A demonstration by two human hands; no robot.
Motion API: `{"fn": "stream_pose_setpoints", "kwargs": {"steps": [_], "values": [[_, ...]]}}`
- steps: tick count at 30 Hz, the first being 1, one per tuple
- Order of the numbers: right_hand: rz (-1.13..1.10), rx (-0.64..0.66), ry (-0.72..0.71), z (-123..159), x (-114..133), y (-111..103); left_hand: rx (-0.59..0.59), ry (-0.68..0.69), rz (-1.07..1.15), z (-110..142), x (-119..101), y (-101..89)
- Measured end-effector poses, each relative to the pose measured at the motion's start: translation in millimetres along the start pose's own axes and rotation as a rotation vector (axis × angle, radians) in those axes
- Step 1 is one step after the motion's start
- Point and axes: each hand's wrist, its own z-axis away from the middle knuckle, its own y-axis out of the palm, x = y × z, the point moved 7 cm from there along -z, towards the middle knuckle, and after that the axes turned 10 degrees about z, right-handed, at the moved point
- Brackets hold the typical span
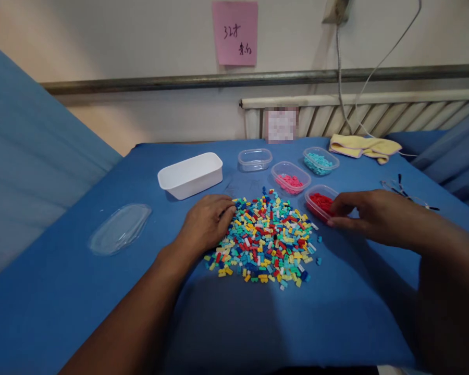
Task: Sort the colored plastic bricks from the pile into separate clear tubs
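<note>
A spread-out pile of small toy building bricks (pixel 263 239) in many colours lies on the blue cloth. My left hand (pixel 207 221) rests at the pile's left edge, palm down, its fingers loosely bent and thumb apart; nothing shows in it. To the right of the pile, my right hand (pixel 365 213) is at the right end of a clear plastic tub (pixel 315 208) holding red bricks (pixel 320 202). Its thumb and fingertips close on the tub's near right side. The fingertips partly hide that rim, and any small brick between them is not visible.
Behind stand a tub of pink bricks (pixel 291 182), a tub of turquoise bricks (pixel 318 162), a bare clear tub (pixel 255 160) and a white bin (pixel 190 177). Clear lids (pixel 121 229) lie left. A yellow cloth (pixel 363 147) and glasses (pixel 406 192) lie right.
</note>
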Motion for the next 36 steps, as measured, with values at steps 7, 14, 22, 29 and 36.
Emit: {"fn": "stream_pose_setpoints", "kwargs": {"steps": [7,14,22,29,36], "values": [[-0.093,-0.321,0.444,-11.3,-48.8,-14.8,-0.005,-0.001,0.001,-0.6,-0.9,-3.5],[-0.442,-0.381,0.657,-22.1,-87.9,50.6,0.029,-0.072,0.005,0.2,1.9,-4.4],[-0.519,-0.422,0.694,-22.1,-92.4,59.5,0.1,0.077,0.228,1.0,-29.2,7.4],[-0.533,-0.434,0.671,-25.0,-88.2,56.6,0.35,0.022,-0.007,-31.9,-55.9,38.3],[-0.57,-0.445,0.652,-27.1,-91.7,60.4,0.439,-0.02,-0.204,-52.1,-49.3,48.7]]}}
